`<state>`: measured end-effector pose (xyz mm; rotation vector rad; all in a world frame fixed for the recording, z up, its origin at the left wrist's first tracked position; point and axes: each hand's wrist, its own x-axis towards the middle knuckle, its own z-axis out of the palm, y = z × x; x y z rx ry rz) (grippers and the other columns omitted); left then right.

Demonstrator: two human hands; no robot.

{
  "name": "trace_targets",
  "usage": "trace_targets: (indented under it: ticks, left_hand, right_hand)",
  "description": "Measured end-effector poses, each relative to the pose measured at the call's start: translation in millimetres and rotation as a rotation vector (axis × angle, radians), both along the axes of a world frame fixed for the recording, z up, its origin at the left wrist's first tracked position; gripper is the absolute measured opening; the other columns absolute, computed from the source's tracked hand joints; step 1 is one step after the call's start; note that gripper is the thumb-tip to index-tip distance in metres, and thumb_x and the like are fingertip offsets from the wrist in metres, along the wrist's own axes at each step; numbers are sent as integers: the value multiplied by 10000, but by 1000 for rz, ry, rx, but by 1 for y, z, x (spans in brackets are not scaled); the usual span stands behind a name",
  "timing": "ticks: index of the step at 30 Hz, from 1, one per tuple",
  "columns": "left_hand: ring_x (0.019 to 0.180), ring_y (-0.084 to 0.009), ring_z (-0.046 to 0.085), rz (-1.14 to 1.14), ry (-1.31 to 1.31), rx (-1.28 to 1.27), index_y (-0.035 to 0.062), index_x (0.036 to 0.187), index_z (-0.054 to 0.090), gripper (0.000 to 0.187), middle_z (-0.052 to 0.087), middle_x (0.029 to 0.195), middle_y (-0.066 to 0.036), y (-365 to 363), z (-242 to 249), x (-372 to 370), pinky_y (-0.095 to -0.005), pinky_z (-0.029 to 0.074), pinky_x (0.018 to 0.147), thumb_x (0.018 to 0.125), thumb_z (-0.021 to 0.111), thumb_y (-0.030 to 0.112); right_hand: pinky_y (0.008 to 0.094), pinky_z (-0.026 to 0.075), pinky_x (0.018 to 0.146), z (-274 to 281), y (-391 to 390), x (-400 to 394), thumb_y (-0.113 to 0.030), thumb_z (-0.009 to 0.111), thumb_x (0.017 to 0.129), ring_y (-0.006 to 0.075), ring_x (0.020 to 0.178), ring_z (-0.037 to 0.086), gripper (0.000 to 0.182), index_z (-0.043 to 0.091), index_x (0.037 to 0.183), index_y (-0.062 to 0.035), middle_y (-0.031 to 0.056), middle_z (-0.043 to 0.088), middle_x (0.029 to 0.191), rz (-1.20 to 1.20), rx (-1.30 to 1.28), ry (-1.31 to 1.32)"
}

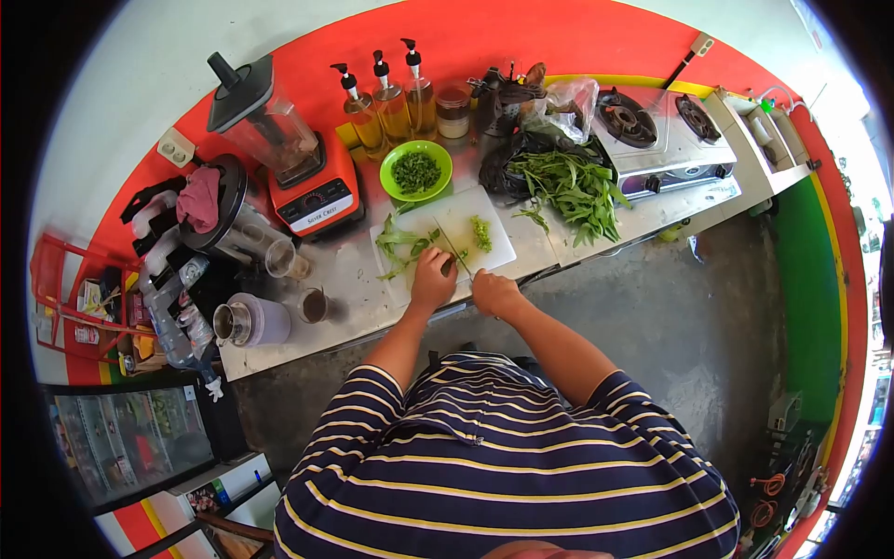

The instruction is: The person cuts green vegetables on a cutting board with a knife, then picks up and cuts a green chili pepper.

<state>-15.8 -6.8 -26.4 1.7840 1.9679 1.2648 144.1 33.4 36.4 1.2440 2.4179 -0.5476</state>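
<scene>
On the white cutting board [494, 212], my right hand [494, 293] is wrapped round the handle of a knife [451, 244], whose blade points away from me. Just left of the blade, my left hand [434, 279] has its fingers curled down on some green leaves. More leafy greens [398, 238] lie on the board's left part, and a small heap of chopped green pieces [480, 233] lies right of the blade. Behind the board stands a lime-green bowl [388, 183] holding finely chopped greens.
A red blender [319, 186] stands left of the bowl, with pump bottles [392, 110] behind. Cups and a purple flask [267, 320] are at the left front. Right of the board lie long leafy greens [582, 191] in a black bag, then a gas stove [652, 158].
</scene>
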Motion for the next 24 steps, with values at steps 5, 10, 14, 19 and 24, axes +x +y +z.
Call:
trace_targets:
  ticks: [5, 10, 14, 19, 24]
  left_hand:
    - [946, -340, 572, 25, -39, 54, 13, 906, 705, 129, 618, 896, -128, 0, -7, -1, -424, 479, 850, 788, 707, 65]
    - [944, -338, 581, 16, -46, 59, 21, 893, 744, 135, 631, 927, -124, -9, -7, -4, -424, 471, 857, 764, 729, 59]
    - [959, -338, 566, 105, -58, 69, 26, 914, 747, 168, 622, 945, -121, -3, -11, -4, -421, 462, 879, 756, 744, 84]
    - [979, -337, 561, 79, -40, -4, 17, 926, 745, 195, 620, 967, -125, -6, -10, -6, -421, 457, 892, 753, 759, 106]
    - [966, -331, 571, 72, -34, 4, 14, 898, 749, 185, 626, 950, -127, -5, -13, -7, -419, 465, 874, 745, 775, 115]
  right_hand:
    - [433, 586, 833, -18, -17, -5, -139, 612, 903, 348, 1007, 724, 233, 560, 1065, 20, 218, 725, 1045, -111, 25, 76]
    - [480, 553, 898, -7, 11, -8, -145, 591, 903, 408, 1057, 690, 290, 538, 1113, 48, 282, 693, 1096, -30, -26, 47]
    - [483, 537, 926, -16, 13, 0, -157, 594, 898, 422, 1071, 680, 316, 547, 1129, 54, 288, 689, 1107, -49, -117, 59]
    - [458, 548, 913, -9, 14, 3, -125, 605, 879, 407, 1070, 685, 327, 560, 1148, 56, 280, 687, 1129, -73, -86, 127]
    - [451, 565, 880, 9, 23, -3, -142, 628, 882, 391, 1054, 695, 360, 537, 1168, 57, 259, 698, 1115, 62, -111, -11]
